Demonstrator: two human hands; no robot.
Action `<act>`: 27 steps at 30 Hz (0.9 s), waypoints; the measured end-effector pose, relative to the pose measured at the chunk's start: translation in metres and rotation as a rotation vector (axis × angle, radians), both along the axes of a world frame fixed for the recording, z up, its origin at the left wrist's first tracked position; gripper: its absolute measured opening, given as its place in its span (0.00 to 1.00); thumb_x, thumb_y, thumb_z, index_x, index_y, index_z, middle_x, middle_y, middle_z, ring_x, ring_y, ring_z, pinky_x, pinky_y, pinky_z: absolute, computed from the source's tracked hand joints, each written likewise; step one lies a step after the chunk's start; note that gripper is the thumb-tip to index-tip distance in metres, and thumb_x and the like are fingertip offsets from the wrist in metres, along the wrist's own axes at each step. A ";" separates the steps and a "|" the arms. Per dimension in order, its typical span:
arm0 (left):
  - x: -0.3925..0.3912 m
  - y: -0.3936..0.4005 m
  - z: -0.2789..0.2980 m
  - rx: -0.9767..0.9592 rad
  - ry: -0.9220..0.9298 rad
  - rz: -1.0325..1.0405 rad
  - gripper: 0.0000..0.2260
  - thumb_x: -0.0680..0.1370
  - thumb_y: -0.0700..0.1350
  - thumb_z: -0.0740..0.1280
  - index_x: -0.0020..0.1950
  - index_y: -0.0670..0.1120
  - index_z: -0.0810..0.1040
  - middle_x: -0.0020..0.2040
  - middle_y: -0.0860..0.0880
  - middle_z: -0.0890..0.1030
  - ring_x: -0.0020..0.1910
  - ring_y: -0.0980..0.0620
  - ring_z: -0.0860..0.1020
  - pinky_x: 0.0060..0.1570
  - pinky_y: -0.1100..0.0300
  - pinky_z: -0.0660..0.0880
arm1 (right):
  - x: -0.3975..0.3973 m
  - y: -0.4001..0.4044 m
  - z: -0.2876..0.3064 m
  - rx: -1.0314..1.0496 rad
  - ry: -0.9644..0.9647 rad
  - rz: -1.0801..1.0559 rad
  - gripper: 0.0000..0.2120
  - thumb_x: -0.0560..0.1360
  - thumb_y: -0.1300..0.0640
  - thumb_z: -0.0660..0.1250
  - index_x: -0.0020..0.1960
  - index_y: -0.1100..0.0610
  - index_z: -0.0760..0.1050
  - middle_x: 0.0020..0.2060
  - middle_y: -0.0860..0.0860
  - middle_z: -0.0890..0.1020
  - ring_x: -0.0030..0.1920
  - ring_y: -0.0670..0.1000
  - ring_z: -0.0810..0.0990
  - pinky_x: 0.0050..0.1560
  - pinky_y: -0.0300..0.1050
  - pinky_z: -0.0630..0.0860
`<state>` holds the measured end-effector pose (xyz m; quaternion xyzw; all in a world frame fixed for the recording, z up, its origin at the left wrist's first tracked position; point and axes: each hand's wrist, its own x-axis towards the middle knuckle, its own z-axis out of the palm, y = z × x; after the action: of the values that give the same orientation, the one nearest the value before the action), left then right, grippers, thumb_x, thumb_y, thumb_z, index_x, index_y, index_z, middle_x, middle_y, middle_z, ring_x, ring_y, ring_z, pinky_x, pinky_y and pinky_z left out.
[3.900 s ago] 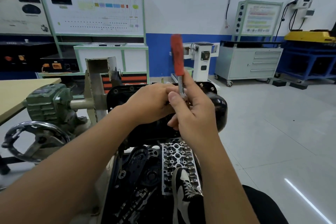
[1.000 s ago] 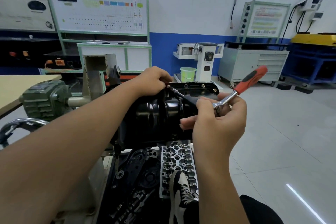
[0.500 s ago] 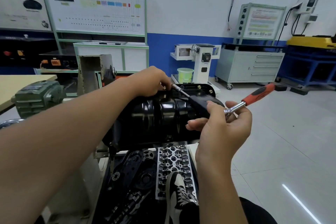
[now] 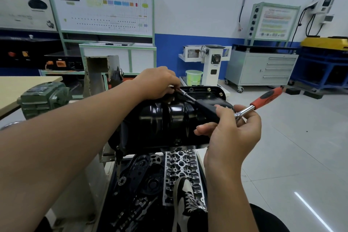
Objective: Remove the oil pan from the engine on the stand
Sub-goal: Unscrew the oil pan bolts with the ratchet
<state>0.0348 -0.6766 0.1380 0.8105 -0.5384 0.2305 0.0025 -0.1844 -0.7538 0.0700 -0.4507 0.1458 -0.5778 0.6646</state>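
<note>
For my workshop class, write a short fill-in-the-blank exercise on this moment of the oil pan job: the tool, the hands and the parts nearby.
1. The ratchet has a handle coloured ____.
2. The hand holding the ratchet at its head is the ____ hand.
3. The left hand steadies the far end of the extension bar at the rim of the black ____.
4. Behind the pan, on the floor, stands a light green ____.

Missing words: red; right; oil pan; bucket

The oil pan [image 4: 165,122] is gleaming glossy black. The ratchet [image 4: 263,100] is showing a red-orange handle with a black inlay and a chrome shank. A pale green bucket [image 4: 193,77] is standing against the blue-and-white wall [image 4: 197,24].
</note>
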 end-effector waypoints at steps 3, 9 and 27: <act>-0.002 0.000 0.002 0.060 0.014 -0.032 0.10 0.83 0.45 0.66 0.60 0.55 0.84 0.61 0.57 0.80 0.62 0.51 0.73 0.51 0.45 0.79 | 0.001 0.001 -0.002 0.000 0.002 0.004 0.12 0.74 0.64 0.69 0.54 0.55 0.71 0.25 0.46 0.79 0.20 0.59 0.78 0.30 0.60 0.83; -0.002 0.000 0.003 0.061 -0.092 -0.045 0.11 0.83 0.43 0.65 0.58 0.55 0.85 0.60 0.57 0.82 0.60 0.49 0.74 0.51 0.46 0.77 | 0.004 -0.001 -0.003 0.049 -0.005 0.011 0.12 0.73 0.64 0.70 0.54 0.58 0.72 0.28 0.47 0.78 0.19 0.60 0.78 0.29 0.61 0.82; -0.004 0.002 0.007 0.168 -0.160 -0.092 0.12 0.82 0.39 0.65 0.60 0.51 0.84 0.61 0.53 0.80 0.62 0.48 0.74 0.48 0.45 0.79 | 0.005 -0.004 -0.005 0.125 -0.023 0.041 0.13 0.70 0.63 0.70 0.54 0.59 0.73 0.35 0.55 0.80 0.19 0.60 0.76 0.29 0.61 0.81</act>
<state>0.0309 -0.6751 0.1454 0.7612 -0.5911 0.2482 -0.0977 -0.1798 -0.7583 0.0655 -0.4048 0.1647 -0.5590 0.7047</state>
